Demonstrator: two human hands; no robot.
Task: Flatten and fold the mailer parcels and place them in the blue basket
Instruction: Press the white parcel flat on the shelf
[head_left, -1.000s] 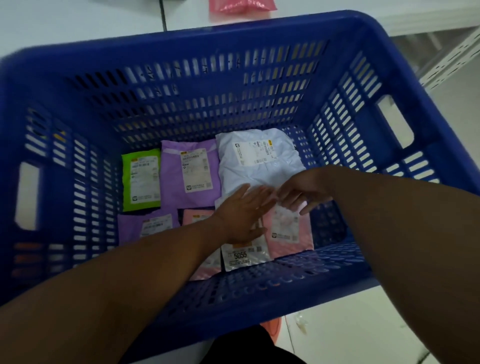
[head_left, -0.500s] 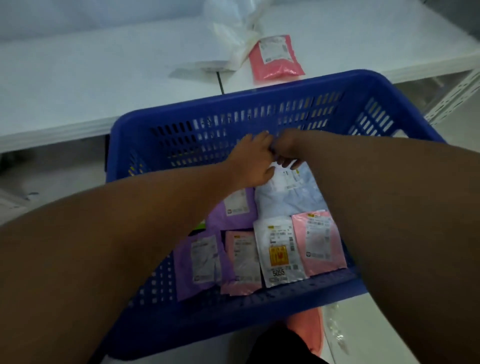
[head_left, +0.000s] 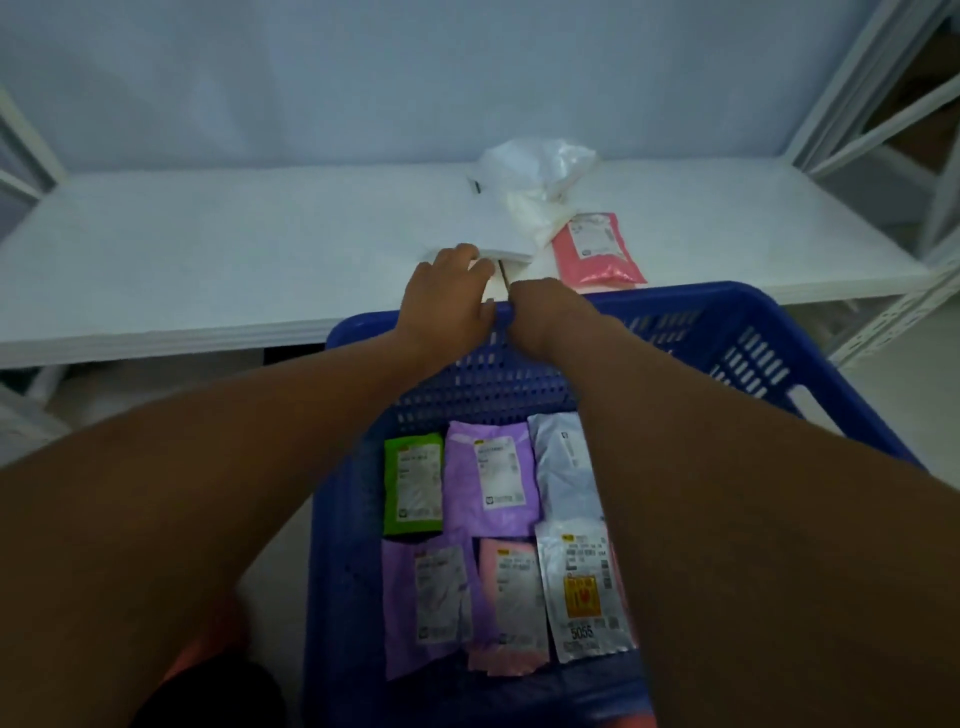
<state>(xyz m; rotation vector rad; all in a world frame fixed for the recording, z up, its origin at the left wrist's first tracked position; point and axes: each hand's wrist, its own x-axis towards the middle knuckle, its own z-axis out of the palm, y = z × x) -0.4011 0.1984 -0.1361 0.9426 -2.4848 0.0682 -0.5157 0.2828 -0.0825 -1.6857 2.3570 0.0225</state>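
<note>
The blue basket (head_left: 727, 307) stands in front of the white table (head_left: 208, 260). On its floor lie several flat mailers: a green one (head_left: 413, 483), a purple one (head_left: 491, 478), a white one (head_left: 563, 467), another purple one (head_left: 431, 597), a pink one (head_left: 514, 603) and a silver-white one marked 5055 (head_left: 582, 592). My left hand (head_left: 447, 291) reaches past the far rim, its fingertips at the near edge of a flat white mailer (head_left: 501, 244) on the table. My right hand (head_left: 545, 306) hovers over the rim beside it, fingers curled down and hidden. A pink mailer (head_left: 597, 249) lies just right.
A crumpled clear plastic bag (head_left: 535, 166) sits behind the white mailer, near the wall. A white metal shelf frame (head_left: 883, 104) stands at the table's right end. My forearms cover the basket's right side and near left corner.
Both hands have left the mailers inside the basket and moved up and forward over its far rim to the table. My head has risen, so the table and wall show.
</note>
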